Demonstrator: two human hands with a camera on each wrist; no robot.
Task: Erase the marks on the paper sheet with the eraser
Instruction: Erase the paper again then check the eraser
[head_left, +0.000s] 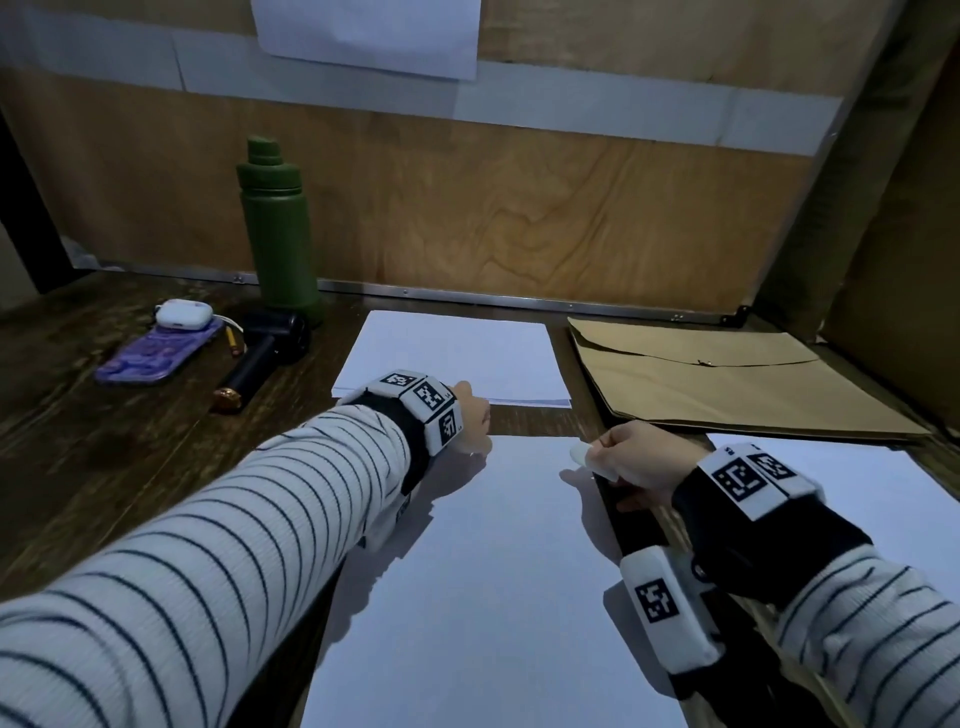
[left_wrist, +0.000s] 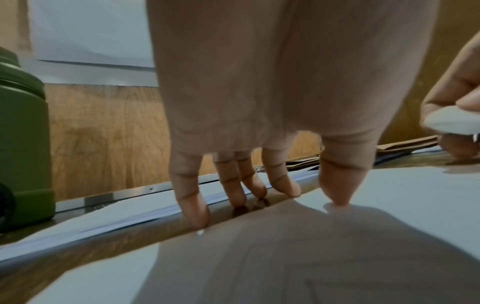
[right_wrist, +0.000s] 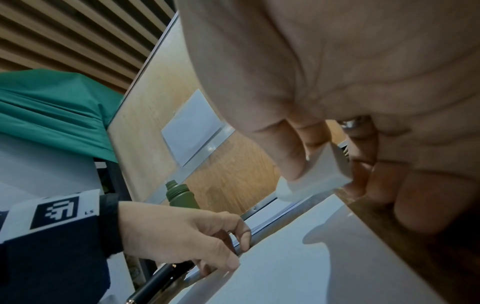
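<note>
The paper sheet (head_left: 493, 571) lies flat on the dark wooden table (head_left: 104, 457), directly in front of the person, and no marks can be read on it in these views, perhaps because the light is too weak. At the far left of the table there are a purple phone (head_left: 156, 356) with a white earbud case (head_left: 184, 314) on it, a black handheld device (head_left: 265, 353) and a green bottle (head_left: 278, 234); all are well apart from the sheet. The left hand (head_left: 470, 418) rests at the top left corner of the sheet, with the fingers (left_wrist: 192, 197) spread and only lightly bent; the thumb tip presses on the paper, and the other fingertips touch down at the far edge, on or just past it. It grips nothing; I judge that it is placed there to keep the sheet from sliding during rubbing. Behind the sheet lies a stack of white paper (head_left: 452, 358). The right hand (head_left: 639, 462) is at the top right edge of the sheet and pinches the white eraser (right_wrist: 319, 174) between thumb and bent fingers. One end of the eraser sticks out toward the sheet, just above it as far as I can tell, ready to rub. Further right are a brown envelope (head_left: 727, 379) and another white sheet (head_left: 883, 478).
</note>
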